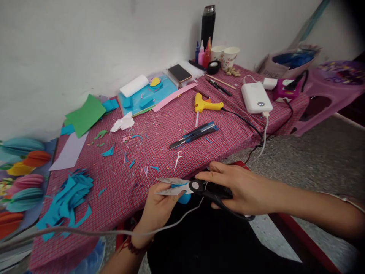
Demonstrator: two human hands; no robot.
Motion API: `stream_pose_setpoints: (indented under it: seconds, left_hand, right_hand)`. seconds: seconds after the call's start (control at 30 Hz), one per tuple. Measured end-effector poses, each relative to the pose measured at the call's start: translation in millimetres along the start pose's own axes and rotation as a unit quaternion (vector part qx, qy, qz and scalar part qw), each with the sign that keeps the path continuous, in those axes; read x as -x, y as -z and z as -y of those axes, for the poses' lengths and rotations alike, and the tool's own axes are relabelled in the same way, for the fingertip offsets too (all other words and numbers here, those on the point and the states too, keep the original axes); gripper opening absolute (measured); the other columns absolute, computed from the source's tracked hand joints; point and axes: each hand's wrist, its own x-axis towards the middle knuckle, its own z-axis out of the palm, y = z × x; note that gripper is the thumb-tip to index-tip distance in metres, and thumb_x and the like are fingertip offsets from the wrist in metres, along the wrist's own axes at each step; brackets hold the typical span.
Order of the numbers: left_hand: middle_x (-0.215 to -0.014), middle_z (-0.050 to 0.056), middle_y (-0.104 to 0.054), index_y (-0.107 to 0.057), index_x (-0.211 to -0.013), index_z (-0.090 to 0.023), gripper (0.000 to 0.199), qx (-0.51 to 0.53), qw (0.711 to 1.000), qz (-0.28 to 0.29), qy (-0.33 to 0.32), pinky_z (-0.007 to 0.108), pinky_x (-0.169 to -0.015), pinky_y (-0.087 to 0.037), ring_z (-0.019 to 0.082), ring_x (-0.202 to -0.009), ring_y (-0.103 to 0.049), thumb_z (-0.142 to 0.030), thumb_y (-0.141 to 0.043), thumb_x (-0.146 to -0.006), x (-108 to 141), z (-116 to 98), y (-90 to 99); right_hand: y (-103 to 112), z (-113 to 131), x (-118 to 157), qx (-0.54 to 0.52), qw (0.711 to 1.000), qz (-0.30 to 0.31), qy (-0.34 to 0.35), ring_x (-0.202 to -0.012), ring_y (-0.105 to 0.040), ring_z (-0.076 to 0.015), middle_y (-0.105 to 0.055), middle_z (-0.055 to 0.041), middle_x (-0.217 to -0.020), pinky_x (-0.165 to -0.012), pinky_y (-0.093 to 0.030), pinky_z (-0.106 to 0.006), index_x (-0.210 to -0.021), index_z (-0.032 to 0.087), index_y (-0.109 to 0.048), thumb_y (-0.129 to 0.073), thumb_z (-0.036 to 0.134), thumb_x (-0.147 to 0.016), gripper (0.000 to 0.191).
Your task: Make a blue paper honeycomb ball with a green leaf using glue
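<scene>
**Black-handled scissors and blue paper held beside the near edge of a cloth-covered surface**

Over the lap, just off the near edge of the surface (114,198), a small piece of blue paper (184,198) is pinched in the left grip (159,207), its fingers closed. The black handles of the scissors (195,185) are held in the right grip (242,186); the metal blades are parted, with blue between them.

The paper seems light, soft and easily creased, so it is best taken lightly by its margin, with fingertips clear of the blades. The scissors look stiff, sturdy and fairly light, and are safest held by the handles. A pale cable (98,231) is draped across the left wrist and could be caught.

A limp heap of blue strips (68,198) is seen by the near left corner; a utility knife (194,135) is laid nearer the middle.
</scene>
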Motion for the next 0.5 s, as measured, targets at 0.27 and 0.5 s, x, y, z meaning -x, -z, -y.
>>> stream_pose_setpoints:
  seconds: [0.27,0.5]
  left_hand:
    - [-0.086,0.005,-0.077,-0.078,-0.085,-0.022,0.009,0.026,0.999,0.017,0.043,0.025,-0.07,-0.055,0.016,-0.075,-0.069,-0.026,-0.072,-0.08,-4.2,7.0,6.9]
    - [-0.092,0.007,-0.076,-0.078,-0.091,-0.022,0.016,0.075,0.996,0.0,0.041,0.029,-0.073,-0.055,0.019,-0.08,-0.068,-0.033,-0.068,-0.084,2.6,12.1,11.6]
  right_hand:
    - [-0.6,-5.6,-0.7,0.018,1.0,-0.005,0.0,-0.085,-0.059,-0.0173,-0.055,-0.0055,-0.101,-0.074,-0.048,-0.029,-0.137,0.025,-0.047,-0.063,0.021,-0.082,0.058]
    - [-1.6,0.1,-0.6,0.004,0.999,-0.037,-0.012,-0.083,-0.059,-0.0166,-0.055,-0.0037,-0.097,-0.07,-0.046,-0.027,-0.136,0.029,-0.049,-0.068,0.024,-0.079,0.06]
